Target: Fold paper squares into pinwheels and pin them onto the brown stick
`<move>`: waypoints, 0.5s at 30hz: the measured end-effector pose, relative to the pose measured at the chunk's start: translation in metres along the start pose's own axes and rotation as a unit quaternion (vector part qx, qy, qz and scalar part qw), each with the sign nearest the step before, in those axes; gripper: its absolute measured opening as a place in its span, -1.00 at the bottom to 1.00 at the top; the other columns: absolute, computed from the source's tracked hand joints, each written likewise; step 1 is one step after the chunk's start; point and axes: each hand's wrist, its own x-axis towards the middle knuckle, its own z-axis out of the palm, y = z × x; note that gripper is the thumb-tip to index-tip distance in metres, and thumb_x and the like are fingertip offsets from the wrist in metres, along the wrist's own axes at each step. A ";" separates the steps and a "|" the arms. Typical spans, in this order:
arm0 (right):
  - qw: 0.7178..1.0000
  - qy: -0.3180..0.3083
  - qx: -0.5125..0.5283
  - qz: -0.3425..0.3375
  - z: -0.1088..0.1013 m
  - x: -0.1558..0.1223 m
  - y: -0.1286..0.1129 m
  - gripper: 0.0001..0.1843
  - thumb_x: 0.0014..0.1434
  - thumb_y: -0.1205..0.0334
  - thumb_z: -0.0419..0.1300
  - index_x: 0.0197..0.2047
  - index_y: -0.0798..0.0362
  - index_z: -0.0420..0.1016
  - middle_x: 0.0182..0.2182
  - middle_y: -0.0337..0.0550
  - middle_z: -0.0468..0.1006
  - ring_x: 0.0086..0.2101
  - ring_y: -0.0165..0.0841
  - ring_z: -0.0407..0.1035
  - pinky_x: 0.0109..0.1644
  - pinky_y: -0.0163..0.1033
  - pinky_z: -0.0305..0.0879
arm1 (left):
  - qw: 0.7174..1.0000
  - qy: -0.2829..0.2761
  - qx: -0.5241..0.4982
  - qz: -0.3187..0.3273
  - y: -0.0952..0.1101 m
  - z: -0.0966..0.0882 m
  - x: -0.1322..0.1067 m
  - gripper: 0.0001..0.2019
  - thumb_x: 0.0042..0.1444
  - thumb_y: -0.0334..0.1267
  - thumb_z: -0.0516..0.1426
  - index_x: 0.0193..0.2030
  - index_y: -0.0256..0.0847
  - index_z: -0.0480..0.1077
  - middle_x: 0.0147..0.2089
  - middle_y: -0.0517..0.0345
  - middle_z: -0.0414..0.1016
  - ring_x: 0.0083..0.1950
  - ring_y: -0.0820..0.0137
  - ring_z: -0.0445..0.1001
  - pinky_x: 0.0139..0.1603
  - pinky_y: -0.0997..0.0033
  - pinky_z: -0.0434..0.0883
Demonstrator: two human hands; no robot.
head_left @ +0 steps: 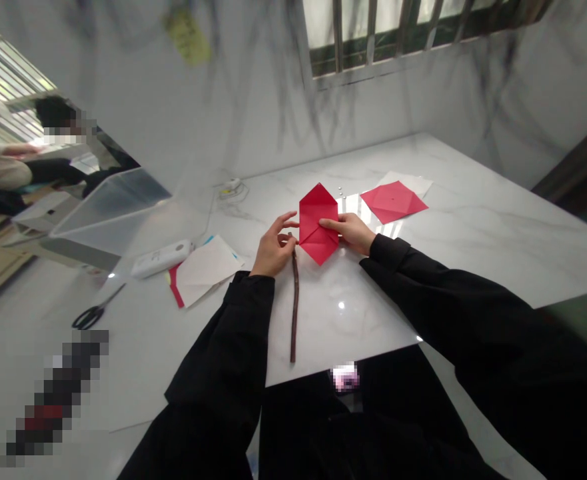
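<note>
My right hand (357, 233) grips a folded red sheet of paper (318, 217), thumb on its front and fingers behind. The paper has pointed top and bottom ends and a diagonal crease. My left hand (274, 250) is at the paper's left edge, with thumb and index finger closed around the upper end of a thin brown stick (294, 313) and the other fingers stretched out. The stick runs down toward the table's front edge. Whether these fingertips also pinch the paper is hard to see.
Another creased red paper (394, 202) lies on the white table (493, 220) at right, over a white sheet. Left are stacked papers (206, 272), a white power strip (163, 259), scissors (96, 315) and a clear plastic bin (108, 210). People sit far left.
</note>
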 end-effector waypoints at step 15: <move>0.999 -0.036 0.013 -0.009 0.001 0.004 0.010 -0.71 0.03 0.12 0.53 -0.31 0.15 0.65 -0.37 -0.08 0.70 -0.39 -0.36 0.53 -0.29 -0.31 0.45 | 0.999 0.020 0.011 0.047 0.019 0.026 -0.016 -0.77 0.14 -0.09 0.34 -0.27 -0.21 0.53 0.03 0.01 0.47 -0.04 0.32 0.57 -0.18 0.44 0.56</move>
